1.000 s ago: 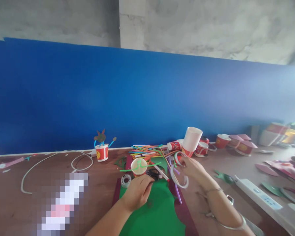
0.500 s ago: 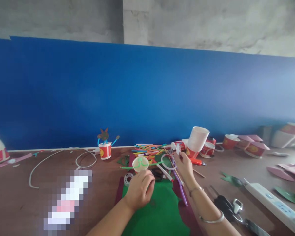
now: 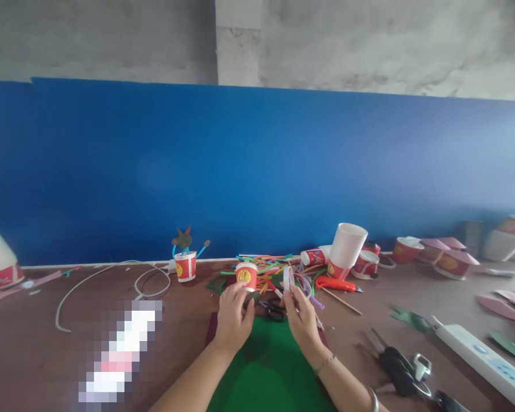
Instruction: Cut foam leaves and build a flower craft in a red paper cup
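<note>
My left hand [image 3: 232, 315] has its fingertips on the lower front of a small red-and-white paper cup [image 3: 246, 274] with a yellow emblem; its thumb is bent below. Between thumb and fingers a dark green piece [image 3: 251, 297] shows, partly hidden. A white ring [image 3: 287, 278], which looks like a roll of tape seen nearly edge-on, is held upright in the fingers of my right hand [image 3: 299, 315]. Black-handled scissors [image 3: 273, 309] lie between the hands. Below them is a green sheet [image 3: 270, 366].
Colourful straws [image 3: 266, 262] lie behind the cup. At right are an orange cutter [image 3: 337, 284], stacked white cups [image 3: 347, 246], keys [image 3: 399, 366] and a white power strip [image 3: 480, 355]. A decorated cup [image 3: 185, 268] and a white cable [image 3: 59, 309] are at left.
The cup has turned from showing its open mouth to showing its printed side. My right hand has come left and down with the white ring. My left hand has shifted left.
</note>
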{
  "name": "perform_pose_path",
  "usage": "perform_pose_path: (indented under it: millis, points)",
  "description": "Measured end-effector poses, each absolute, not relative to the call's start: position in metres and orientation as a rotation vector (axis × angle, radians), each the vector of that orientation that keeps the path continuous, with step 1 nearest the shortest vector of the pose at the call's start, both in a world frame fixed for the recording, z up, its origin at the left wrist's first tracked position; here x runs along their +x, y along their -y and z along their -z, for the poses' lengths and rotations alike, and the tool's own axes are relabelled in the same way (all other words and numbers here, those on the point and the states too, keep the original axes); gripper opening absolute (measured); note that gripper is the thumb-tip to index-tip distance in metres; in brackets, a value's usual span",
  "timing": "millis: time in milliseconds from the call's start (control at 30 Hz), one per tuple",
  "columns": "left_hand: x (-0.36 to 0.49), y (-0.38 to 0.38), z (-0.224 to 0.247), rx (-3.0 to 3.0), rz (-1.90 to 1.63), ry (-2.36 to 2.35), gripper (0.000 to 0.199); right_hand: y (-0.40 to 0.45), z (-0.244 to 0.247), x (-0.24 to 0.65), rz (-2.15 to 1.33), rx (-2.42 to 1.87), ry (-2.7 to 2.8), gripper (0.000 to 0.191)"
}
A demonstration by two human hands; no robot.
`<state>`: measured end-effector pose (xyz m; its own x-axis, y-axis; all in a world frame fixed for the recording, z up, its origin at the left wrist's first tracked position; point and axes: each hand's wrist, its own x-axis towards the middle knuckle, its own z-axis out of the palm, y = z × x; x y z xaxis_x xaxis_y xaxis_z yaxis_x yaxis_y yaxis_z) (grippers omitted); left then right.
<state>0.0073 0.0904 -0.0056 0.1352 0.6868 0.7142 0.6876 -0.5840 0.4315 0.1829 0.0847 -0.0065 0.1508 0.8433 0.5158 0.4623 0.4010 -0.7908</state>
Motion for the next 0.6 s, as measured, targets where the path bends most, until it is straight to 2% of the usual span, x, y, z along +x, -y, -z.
perform_pose_path:
  millis: [167, 367, 467, 533, 600]
  points:
    - [0.0097, -0.0855, 0.0038, -2.466, 1.692, 1.365, 0.011, -0.0815, 0.0048, 0.1799, -0.294, -1.143, 1.618, 0.022]
    - [0.0131, -0.0811, 0.0115, -2.561, 1.73, 1.432, 0.02, -0.0785, 0.0094, 0.1749, -0.172, -1.017, 1.815, 0.024]
    - [0.0134, -0.0816, 0.0134, -2.573, 1.784, 1.501, 0.006, -0.0788, 0.0108, 0.1745, -0.147, -1.02, 1.86, 0.024]
    - [0.0131, -0.0821, 0.0128, -2.614, 1.818, 1.443, 0.022, -0.0792, 0.0105, 0.1753, -0.131, -1.026, 1.873, 0.021]
    - [0.0127, -0.0828, 0.012, -2.665, 1.764, 1.361, 0.029, -0.0795, 0.0095, 0.1761, -0.11, -1.023, 1.878, 0.02]
